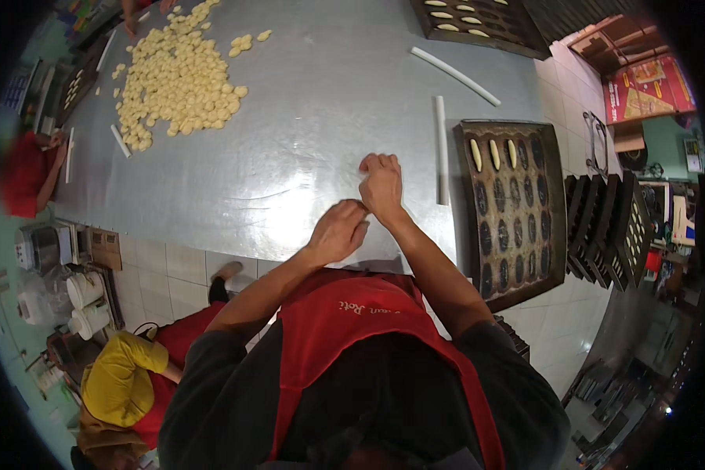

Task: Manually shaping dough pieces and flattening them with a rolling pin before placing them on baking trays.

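Over the near side of the metal table point(321, 102), my two hands are close together. My right hand point(381, 186) is curled closed, a little farther from me than the left. My left hand point(338, 233) also has its fingers folded in, its fingertips near my right wrist. Whether either holds anything is hidden by the fingers. To the right lies a dark moulded baking tray point(556, 211) with rows of oval hollows. Three pale dough strips point(494, 154) lie in its far row. Beside the tray is a white rod point(442, 149).
A big pile of dough pieces point(180, 78) covers the far left. Another white rod point(456, 76) and a filled tray point(493, 35) are at the far right. Stacked trays point(603, 227) stand right of the table. People in red point(25, 174) and yellow point(121, 381) are at left.
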Demonstrator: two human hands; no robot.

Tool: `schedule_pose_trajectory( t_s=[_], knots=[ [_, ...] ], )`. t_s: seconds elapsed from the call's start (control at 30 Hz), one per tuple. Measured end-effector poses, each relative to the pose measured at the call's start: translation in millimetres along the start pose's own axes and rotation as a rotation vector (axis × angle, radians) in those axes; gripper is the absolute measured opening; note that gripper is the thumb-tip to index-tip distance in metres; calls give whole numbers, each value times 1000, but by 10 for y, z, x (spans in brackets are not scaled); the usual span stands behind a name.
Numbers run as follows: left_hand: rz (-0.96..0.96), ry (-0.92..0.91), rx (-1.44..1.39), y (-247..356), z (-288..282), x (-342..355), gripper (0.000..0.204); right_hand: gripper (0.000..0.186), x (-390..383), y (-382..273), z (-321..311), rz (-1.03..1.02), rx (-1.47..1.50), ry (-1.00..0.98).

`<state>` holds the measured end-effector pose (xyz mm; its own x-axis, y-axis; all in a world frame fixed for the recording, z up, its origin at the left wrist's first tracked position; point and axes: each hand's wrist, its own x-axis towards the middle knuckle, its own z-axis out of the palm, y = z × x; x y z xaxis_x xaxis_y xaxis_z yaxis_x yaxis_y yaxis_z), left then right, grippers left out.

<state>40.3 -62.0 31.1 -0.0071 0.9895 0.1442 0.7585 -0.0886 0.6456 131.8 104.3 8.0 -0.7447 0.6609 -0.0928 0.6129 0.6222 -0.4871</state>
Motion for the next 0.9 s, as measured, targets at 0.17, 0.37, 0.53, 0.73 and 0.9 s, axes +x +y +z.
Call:
schedule_pose_trajectory(
  t_s=[0.17,0.37,0.53,0.73,0.9],
  knots=[
    [-417,504,16,-1143,-628,-158,33,72,-730,-326,236,-201,-122,216],
    [-643,901,368,-2924,-1872,-431,42,71,-83,-352,53,-218,-225,241],
    [-690,612,576,-3013,-2226,-99,46,55,-176,-174,79,-204,-89,230],
    [-419,376,753,-2802,-2402,-155,30,44,-940,141,-351,-204,33,209],
    [-516,397,10,-1799,-1544,-89,23,22,-650,681,-738,-147,181,382]
  ],
)
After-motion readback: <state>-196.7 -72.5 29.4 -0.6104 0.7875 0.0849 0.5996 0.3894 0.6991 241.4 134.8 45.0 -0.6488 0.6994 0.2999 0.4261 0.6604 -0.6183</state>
